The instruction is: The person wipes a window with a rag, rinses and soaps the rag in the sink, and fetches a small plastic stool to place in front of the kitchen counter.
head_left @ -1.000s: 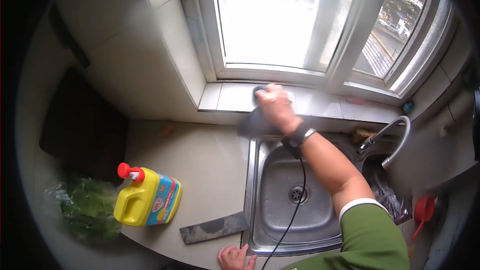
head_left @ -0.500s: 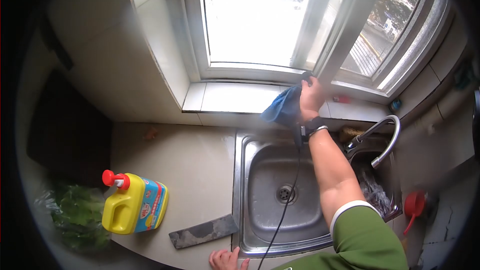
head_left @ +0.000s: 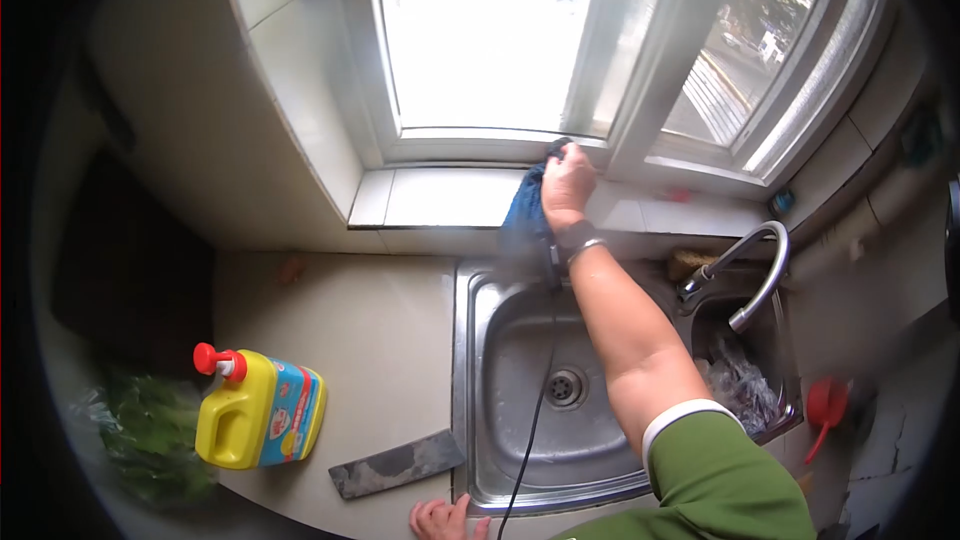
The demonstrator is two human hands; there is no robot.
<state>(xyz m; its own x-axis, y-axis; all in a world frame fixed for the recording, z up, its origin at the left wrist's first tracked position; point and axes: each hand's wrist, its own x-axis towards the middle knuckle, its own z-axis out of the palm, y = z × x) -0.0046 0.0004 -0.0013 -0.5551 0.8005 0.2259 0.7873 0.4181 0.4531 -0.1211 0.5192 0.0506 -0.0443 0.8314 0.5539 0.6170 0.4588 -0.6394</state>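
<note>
Blue cloth (head_left: 525, 205) sat bunched in the right hand (head_left: 568, 183), fingers clamped on it, at the back of the tiled sill (head_left: 440, 198) by the bottom rail of the window frame (head_left: 460, 148). Half a second earlier I had it farther right, nearly at the upright post (head_left: 668, 50); it had since swung back left. Part of the on-screen shift was head cam: sink (head_left: 463, 370) and yellow bottle (head_left: 262, 410) slid left too. Cloth hung narrower, free end blurred past the sill's front edge. My read: cloth work stayed on the sill, direction reversed, left of the post. Couldn't judge pressure. Left hand (head_left: 443, 520) lay at the counter (head_left: 370, 340) edge near the grey strip (head_left: 397, 463); partly cropped, so I couldn't tell its grip. Black cord (head_left: 541, 410) crossed the sink, clear of the cloth's grip point.
</note>
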